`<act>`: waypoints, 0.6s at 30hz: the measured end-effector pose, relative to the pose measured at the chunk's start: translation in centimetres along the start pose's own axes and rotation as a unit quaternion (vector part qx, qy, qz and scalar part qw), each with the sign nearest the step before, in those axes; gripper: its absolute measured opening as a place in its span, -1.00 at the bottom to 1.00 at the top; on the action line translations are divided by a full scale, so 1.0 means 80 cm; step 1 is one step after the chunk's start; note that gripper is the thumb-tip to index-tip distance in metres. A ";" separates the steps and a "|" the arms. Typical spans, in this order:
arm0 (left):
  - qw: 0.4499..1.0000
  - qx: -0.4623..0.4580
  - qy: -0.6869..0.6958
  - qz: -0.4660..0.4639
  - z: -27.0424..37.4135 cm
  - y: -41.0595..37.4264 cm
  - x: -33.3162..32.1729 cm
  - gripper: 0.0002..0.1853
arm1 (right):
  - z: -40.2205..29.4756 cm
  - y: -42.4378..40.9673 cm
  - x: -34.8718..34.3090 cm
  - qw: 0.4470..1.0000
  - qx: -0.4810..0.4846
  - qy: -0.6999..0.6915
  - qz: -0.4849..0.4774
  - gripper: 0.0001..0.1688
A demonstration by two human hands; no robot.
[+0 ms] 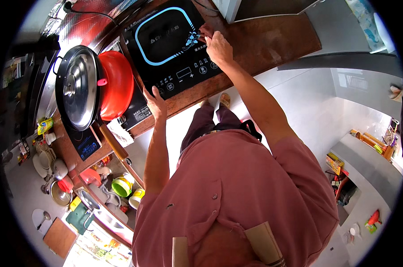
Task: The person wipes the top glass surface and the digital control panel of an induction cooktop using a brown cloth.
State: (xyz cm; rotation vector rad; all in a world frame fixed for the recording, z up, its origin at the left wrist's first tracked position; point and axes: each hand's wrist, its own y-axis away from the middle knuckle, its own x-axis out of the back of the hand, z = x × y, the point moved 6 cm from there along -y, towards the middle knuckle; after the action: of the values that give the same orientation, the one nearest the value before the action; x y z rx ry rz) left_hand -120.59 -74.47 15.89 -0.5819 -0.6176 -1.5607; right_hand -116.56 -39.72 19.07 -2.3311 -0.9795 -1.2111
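Note:
My right hand [218,48] grips a dark reddish cloth [206,30] at the right edge of a black induction cooktop [164,40], near its printed flowers. The cooktop's glass has a light blue rounded outline and touch symbols. My left hand [156,102] rests at the cooktop's lower left corner with thumb and fingers apart, holding nothing. Left of it are a red plastic basin [116,85] and a black wok with a wooden handle [116,143], covered by a shiny metal lid [79,88]. The surface beneath the basin is partly hidden.
The brown countertop [271,40] runs right, under a cabinet. A second cooktop [86,143] lies below the wok, with a white cloth [119,131] at the counter's edge. Pots, a green bucket [122,187] and a sink [109,220] are at the lower left. A black cable [91,14] crosses the top left.

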 end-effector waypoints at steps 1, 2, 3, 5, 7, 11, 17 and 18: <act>1.000 -0.005 -0.004 0.003 0.008 -0.001 0.004 -0.29 | 0.001 0.008 0.001 1.000 -0.004 0.000 -0.002 -0.56; 0.999 0.039 -0.010 -0.011 0.009 0.001 0.004 -0.30 | 0.005 0.018 0.005 1.000 -0.009 0.000 -0.003 -0.56; 0.999 0.030 -0.009 -0.008 0.002 -0.001 0.004 -0.29 | 0.009 0.034 0.010 1.000 -0.016 0.001 -0.004 -0.56; 0.999 0.010 -0.030 0.024 -0.022 -0.004 0.004 -0.30 | 0.016 0.071 0.014 0.999 -0.017 -0.032 0.003 -0.57; 1.000 0.012 -0.017 0.015 -0.024 -0.006 0.000 -0.28 | 0.026 0.105 0.017 0.998 -0.031 -0.047 0.043 -0.57; 0.999 0.028 0.004 -0.024 -0.020 -0.010 -0.006 -0.27 | 0.038 0.150 -0.010 0.945 -0.112 -0.240 0.192 -0.39; 0.994 -0.028 0.074 -0.079 -0.023 -0.016 0.004 -0.31 | -0.047 0.204 -0.077 0.858 -0.258 -0.400 0.193 -0.15; 0.989 -0.027 0.101 -0.103 -0.037 -0.022 0.002 -0.32 | -0.074 0.222 -0.083 0.852 -0.269 -0.417 0.164 -0.15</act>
State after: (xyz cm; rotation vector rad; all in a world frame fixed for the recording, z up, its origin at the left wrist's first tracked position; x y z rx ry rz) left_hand -122.40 -76.47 13.77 -0.4038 -0.4941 -1.8096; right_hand -110.09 -58.43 17.40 -3.4094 -0.3999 -0.3000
